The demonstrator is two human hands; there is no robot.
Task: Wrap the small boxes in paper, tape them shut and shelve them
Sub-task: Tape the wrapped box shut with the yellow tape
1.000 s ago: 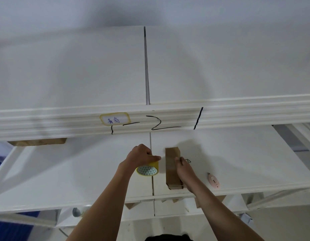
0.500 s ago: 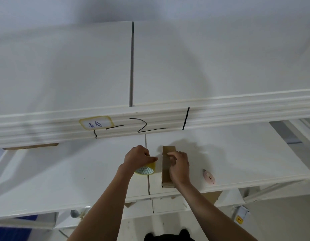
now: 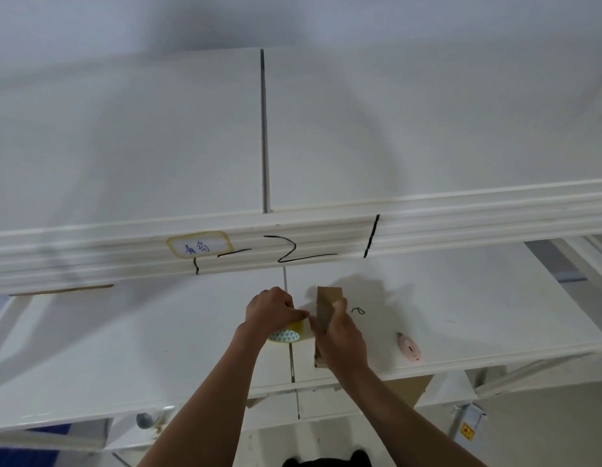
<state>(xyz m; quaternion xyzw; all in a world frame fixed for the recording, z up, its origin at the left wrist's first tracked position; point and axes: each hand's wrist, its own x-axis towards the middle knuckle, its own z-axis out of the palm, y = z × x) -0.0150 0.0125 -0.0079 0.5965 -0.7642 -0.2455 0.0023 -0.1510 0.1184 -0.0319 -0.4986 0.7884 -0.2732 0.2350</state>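
A small box wrapped in brown paper (image 3: 327,305) lies lengthwise on the white middle shelf (image 3: 158,338). My right hand (image 3: 341,338) lies over its near half and grips it, thumb up along its right side. My left hand (image 3: 271,310) grips a yellow tape roll (image 3: 288,333) with a green triangle pattern, just left of the box. The fingertips of both hands nearly meet between roll and box; whether a strip of tape runs there is too faint to tell.
A pink oval cutter (image 3: 408,346) lies on the shelf to the right of the box. A small dark squiggle (image 3: 358,310) sits beside it. The upper shelf's front rail (image 3: 293,244) carries a label and black marks. More cardboard (image 3: 407,387) shows on the shelf below.
My right hand slid from the box's right side onto its top and now grips it. My left hand with the tape roll moved closer to the box. The camera shifted slightly.
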